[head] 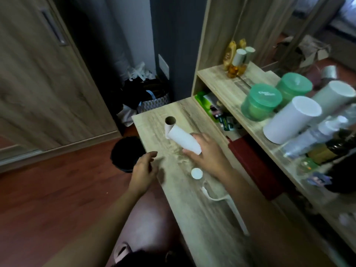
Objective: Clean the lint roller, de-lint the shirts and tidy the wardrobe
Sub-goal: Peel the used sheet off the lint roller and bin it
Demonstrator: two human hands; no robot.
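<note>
On the wooden table, near its far end, the right hand wraps its fingers around a white lint roll. That roll lies tilted, with its far end next to a brown cardboard tube, which stands up on the table with its round hole showing; they look as if they touch, but the picture is too blurry to be sure. Just beside the right wrist, closer to the person, a small white cap sits flat on the table. A white lint roller handle lies on the table nearer still, under the right arm, with no roll on it.

Off the left edge of the table is the left hand. It holds nothing, and its fingers are loosely curled and half open.

Past the left hand, a black bin sits on the red-brown floor beside the table. Farther back, bags are piled against the grey wall.

To the right of the table there is a higher shelf. A green tub and a tall white container stand on it, close together, with a mirror behind them. Yellow bottles stand at the far end of the shelf. A wooden wardrobe door is on the far left
</note>
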